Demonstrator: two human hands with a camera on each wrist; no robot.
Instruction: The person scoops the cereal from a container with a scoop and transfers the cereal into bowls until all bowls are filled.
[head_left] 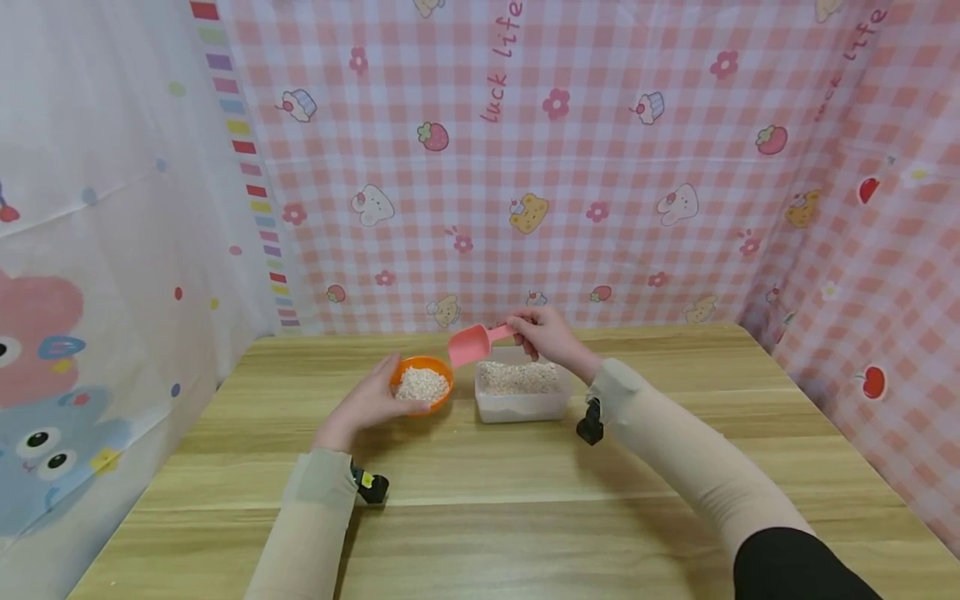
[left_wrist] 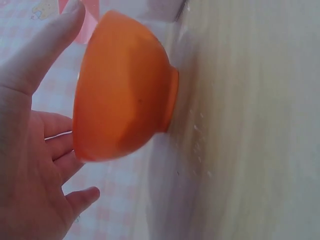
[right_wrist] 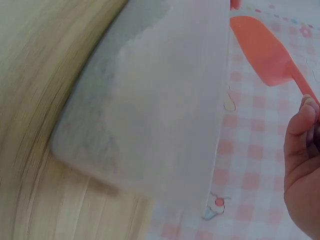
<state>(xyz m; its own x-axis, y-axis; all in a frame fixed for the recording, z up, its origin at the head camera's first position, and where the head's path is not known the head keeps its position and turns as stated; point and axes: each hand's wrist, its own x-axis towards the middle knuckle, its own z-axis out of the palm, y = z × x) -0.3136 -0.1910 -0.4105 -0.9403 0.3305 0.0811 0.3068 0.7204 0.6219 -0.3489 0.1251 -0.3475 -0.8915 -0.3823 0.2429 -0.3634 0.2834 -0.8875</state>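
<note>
My left hand (head_left: 372, 398) holds an orange bowl (left_wrist: 122, 87) from its left side, with the thumb along the near rim and fingers at the far side. Pale flakes (head_left: 422, 385), looking like oats, lie in the bowl. Whether its foot touches the table cannot be told. My right hand (head_left: 551, 340) grips a pink scoop (head_left: 470, 345) by its handle. The scoop's blade is tilted just above the bowl's right rim; its inside appears bare. Under the right hand stands a translucent white tub (right_wrist: 165, 105), partly filled with the same flakes.
The wooden table (head_left: 480, 517) runs up to a pink checked cloth (head_left: 525, 167) at the back. A few spilled flakes (left_wrist: 196, 145) lie near the bowl's foot. A white printed curtain (head_left: 112, 208) hangs at the left.
</note>
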